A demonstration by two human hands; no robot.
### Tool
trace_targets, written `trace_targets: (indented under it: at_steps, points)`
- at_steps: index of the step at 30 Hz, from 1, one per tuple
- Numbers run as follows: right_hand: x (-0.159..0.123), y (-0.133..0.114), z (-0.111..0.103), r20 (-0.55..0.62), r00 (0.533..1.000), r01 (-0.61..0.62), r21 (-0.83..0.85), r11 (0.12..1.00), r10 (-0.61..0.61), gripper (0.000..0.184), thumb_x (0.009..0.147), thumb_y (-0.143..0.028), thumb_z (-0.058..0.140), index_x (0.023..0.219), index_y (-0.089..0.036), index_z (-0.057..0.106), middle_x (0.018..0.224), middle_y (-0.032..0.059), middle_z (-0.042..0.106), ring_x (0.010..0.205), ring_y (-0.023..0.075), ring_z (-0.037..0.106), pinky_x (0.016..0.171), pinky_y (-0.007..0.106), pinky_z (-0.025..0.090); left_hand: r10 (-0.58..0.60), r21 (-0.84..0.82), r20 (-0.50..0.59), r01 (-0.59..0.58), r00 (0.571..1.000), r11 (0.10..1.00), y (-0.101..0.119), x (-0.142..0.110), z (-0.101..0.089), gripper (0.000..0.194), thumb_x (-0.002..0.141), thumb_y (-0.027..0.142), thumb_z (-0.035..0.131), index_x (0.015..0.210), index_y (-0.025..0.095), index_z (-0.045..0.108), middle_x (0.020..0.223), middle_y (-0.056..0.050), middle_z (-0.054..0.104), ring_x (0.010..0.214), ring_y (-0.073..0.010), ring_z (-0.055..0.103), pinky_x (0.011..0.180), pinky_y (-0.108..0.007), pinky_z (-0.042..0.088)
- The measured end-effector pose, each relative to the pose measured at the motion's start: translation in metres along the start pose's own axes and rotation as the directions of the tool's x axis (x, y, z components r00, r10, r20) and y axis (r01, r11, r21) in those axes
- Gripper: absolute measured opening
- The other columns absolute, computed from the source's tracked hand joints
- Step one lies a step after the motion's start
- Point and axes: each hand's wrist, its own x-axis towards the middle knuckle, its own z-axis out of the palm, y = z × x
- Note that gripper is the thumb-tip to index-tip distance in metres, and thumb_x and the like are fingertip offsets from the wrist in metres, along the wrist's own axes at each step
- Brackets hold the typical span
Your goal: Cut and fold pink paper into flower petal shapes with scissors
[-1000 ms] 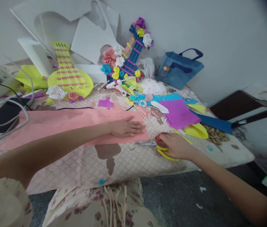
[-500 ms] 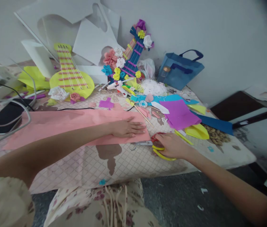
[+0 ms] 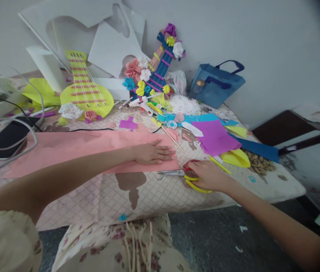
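A long sheet of pink crepe paper (image 3: 72, 147) lies across the table's near half. Flat on its right end rests my left hand (image 3: 153, 153), fingers stretched out and pointing right. At the sheet's lower right corner my right hand (image 3: 205, 174) is closed on the red and yellow handles of a pair of scissors (image 3: 174, 172). The blades point left along the paper's near edge; whether paper sits between them I cannot tell. A thin wooden stick (image 3: 173, 138) and a purple paper sheet (image 3: 216, 136) lie just beyond my hands.
A yellow paper guitar (image 3: 84, 96) and a blue one (image 3: 160, 71) with paper flowers lean at the back. Between them lies a glue gun (image 3: 141, 102). Further right are white shredded strands (image 3: 184, 105), a blue bag (image 3: 216, 85) and peanuts (image 3: 259, 162). Cables (image 3: 32, 151) cross a black tablet-like slab (image 3: 6, 138) at left.
The scissors and my right hand have shifted very slightly to the right, away from the pink paper's corner. My left hand stays in the same place on the sheet.
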Motion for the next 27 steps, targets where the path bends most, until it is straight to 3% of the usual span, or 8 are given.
trace_targets:
  at_steps: [13,21,27]
  points:
    - [0.006,-0.009,-0.005,-0.017,0.999,-0.030,-0.020,0.999,0.029,0.032,0.076,-0.045,0.056,0.092,-0.017,0.052,0.084,0.0080,0.066,0.076,0.0234,0.062,0.062,0.029,0.035,-0.023,-0.023,0.038,0.024,0.999,0.999,0.003,0.000,-0.003,0.050,0.095,0.037,0.024,0.144,0.030,0.018,0.152,0.002,0.017,0.140,-0.0144,0.009,0.110,-0.042,-0.011]
    - [-0.002,-0.005,-0.006,-0.033,0.999,-0.026,-0.010,1.000,0.026,0.038,0.074,-0.050,0.057,0.092,-0.017,0.052,0.083,0.0085,0.065,0.077,0.0244,0.062,0.064,0.030,0.037,0.029,0.015,-0.039,-0.029,0.999,0.999,-0.001,-0.001,0.000,0.051,0.094,0.039,0.027,0.143,0.026,0.024,0.151,0.000,0.018,0.140,-0.0177,0.009,0.112,-0.043,-0.003]
    - [-0.003,-0.005,-0.006,-0.028,0.999,-0.043,-0.021,0.999,0.042,0.036,0.074,-0.047,0.058,0.093,-0.017,0.052,0.083,0.0081,0.065,0.078,0.0244,0.062,0.064,0.030,0.037,0.021,0.039,-0.071,-0.018,0.997,0.999,-0.002,-0.010,-0.007,0.050,0.095,0.038,0.026,0.144,0.028,0.022,0.152,0.001,0.016,0.140,-0.0176,0.007,0.112,-0.044,-0.007]
